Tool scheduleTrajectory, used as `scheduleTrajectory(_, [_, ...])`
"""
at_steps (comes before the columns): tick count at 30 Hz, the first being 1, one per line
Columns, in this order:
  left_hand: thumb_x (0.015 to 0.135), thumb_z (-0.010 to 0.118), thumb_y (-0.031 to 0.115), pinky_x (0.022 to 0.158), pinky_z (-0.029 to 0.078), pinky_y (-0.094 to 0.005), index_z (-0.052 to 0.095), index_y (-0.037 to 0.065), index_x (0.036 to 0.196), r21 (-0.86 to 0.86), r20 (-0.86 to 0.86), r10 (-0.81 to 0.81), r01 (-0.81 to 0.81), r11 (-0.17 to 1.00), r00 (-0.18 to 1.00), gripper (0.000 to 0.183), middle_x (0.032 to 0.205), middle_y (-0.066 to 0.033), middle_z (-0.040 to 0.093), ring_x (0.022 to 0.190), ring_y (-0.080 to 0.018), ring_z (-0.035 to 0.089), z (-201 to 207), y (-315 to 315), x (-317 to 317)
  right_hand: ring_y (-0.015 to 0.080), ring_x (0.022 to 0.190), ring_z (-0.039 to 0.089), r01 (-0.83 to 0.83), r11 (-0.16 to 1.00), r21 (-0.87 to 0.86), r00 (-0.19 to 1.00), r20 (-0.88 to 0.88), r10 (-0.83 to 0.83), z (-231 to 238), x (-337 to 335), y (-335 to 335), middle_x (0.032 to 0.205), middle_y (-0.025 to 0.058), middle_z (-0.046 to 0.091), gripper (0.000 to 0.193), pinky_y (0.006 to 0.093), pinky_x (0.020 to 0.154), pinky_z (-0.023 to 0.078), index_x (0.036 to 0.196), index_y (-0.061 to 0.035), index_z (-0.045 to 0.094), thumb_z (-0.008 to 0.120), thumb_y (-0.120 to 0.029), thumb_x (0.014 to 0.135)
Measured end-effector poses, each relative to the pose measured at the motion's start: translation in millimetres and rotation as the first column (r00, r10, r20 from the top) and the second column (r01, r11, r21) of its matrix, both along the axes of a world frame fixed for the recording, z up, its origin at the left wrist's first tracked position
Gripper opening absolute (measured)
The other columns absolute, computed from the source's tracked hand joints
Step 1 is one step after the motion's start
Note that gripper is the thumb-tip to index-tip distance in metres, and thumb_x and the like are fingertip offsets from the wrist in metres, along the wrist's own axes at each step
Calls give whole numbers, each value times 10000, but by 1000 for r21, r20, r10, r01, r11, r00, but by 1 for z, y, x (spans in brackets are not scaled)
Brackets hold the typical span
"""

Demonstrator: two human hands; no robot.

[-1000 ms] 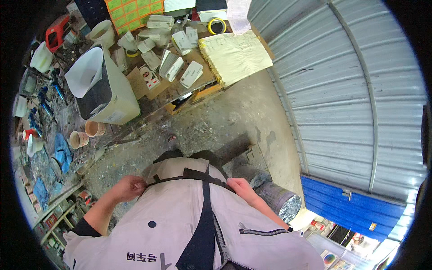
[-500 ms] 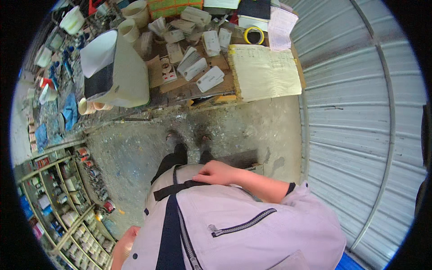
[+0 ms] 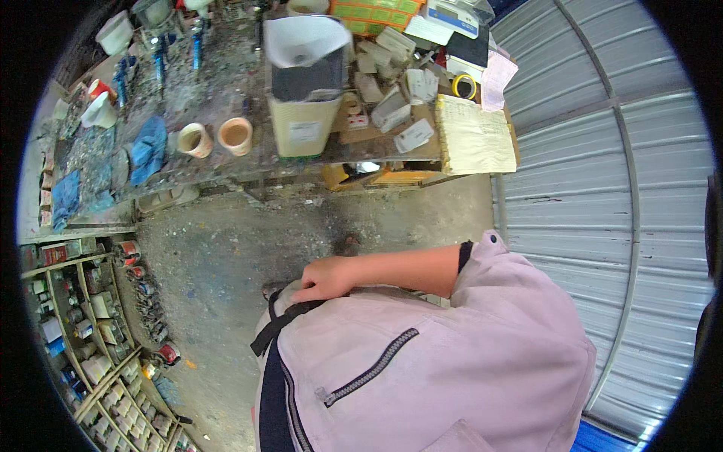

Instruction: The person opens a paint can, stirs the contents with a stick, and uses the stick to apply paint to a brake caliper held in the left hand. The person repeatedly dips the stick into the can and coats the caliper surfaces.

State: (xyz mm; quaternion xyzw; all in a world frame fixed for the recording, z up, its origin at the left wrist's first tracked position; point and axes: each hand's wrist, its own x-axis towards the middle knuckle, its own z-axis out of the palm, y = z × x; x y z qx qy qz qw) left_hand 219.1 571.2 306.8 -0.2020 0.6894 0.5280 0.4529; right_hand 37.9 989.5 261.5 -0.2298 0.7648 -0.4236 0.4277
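My right hand (image 3: 325,279) is at the front of my pale jacket (image 3: 452,339), its fingers curled and closed at a black strap (image 3: 285,325) along the hem. Part of the strap's length is hidden under the fingers. My left hand is out of sight. Beyond my right hand, on the front edge of the workbench (image 3: 226,172), stands a tall cream bin (image 3: 305,124) with a dark band and a white piece on top. To its left are two paper cups, one (image 3: 235,135) nearer the bin and another (image 3: 195,141) beside a crumpled blue cloth (image 3: 148,149).
Tags (image 3: 414,135), a yellow tape roll (image 3: 465,87) and a yellowish paper sheet (image 3: 476,137) lie at the bench's right. Blue spray guns (image 3: 158,56) stand further back. Shelves (image 3: 94,324) with cans fill the lower left. A corrugated wall (image 3: 557,226) rises on the right.
My view has turned left, so the bench things appear further right. My left hand has gone out of view. My right hand stays at the strap.
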Motion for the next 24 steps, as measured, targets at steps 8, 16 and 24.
scheduleTrajectory(8, [923,739,38,819,520,-292,704,48,1021,13,-307,149,-152,988,940,105,934,6,688,888,-95,627,-25,-133,7,453,733,668,-161,986,28,982,-98,163,8,-44,-191,825,270,711,657,531,694,515,900,43,733,531,-573,1007])
scheduleTrajectory(16, [913,781,109,777,515,-267,677,45,1079,-71,-550,315,-418,906,774,206,936,1,664,861,-88,608,-67,-242,-43,200,568,504,-244,960,134,970,29,242,-12,-96,-315,596,140,545,612,422,570,441,756,48,673,612,-505,1013])
scheduleTrajectory(24, [876,665,-40,792,522,-260,680,53,1092,-143,-417,647,-750,646,638,235,965,-6,680,885,-89,634,-80,-273,-67,100,613,430,-479,866,-144,841,208,500,-35,-215,-491,598,27,479,564,352,566,398,704,22,605,644,-433,1034])
